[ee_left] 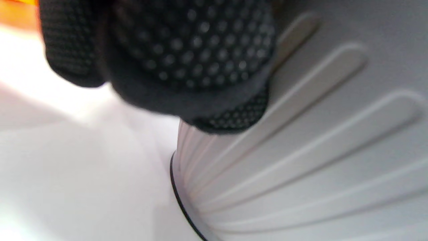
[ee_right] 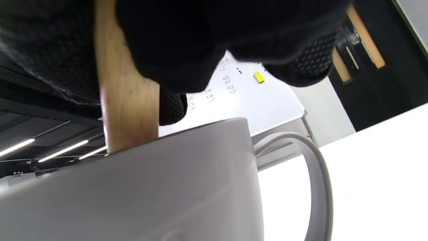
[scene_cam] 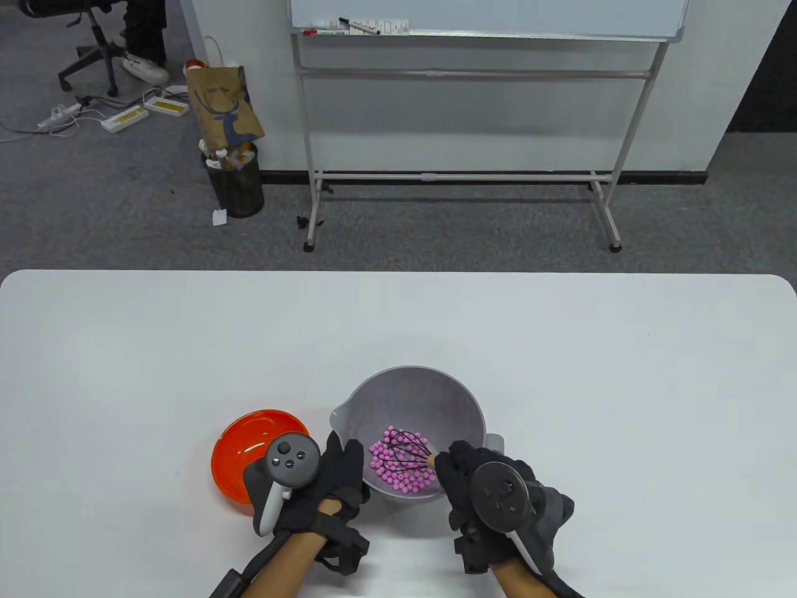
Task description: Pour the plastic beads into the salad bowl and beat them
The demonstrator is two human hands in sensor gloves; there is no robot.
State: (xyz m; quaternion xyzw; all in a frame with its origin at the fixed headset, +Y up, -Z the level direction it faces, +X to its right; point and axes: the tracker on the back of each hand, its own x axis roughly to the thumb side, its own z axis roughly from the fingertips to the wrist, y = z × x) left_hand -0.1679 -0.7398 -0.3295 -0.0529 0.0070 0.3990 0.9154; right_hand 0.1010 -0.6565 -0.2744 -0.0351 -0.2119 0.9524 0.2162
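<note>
Black-gloved, our right hand (scene_cam: 479, 492) clenched the whisk (scene_cam: 405, 458) by its wooden handle, wires among pink beads (scene_cam: 398, 473) in the grey salad bowl (scene_cam: 436, 389). Our left hand (scene_cam: 339, 479) pressed fingers (ee_left: 194, 50) against its ribbed wall; an orange dish (scene_cam: 240, 448) sat left on the desk (scene_cam: 187, 349).

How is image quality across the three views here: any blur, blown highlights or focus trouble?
Table view: sharp and evenly lit, with soft glare on the orange bowl. Left wrist view: too close to focus, the left hand and ribbed salad bowl soft, the table nearly blown out. Right wrist view: the right hand is an underexposed black mass, the whisk handle blurred.
</note>
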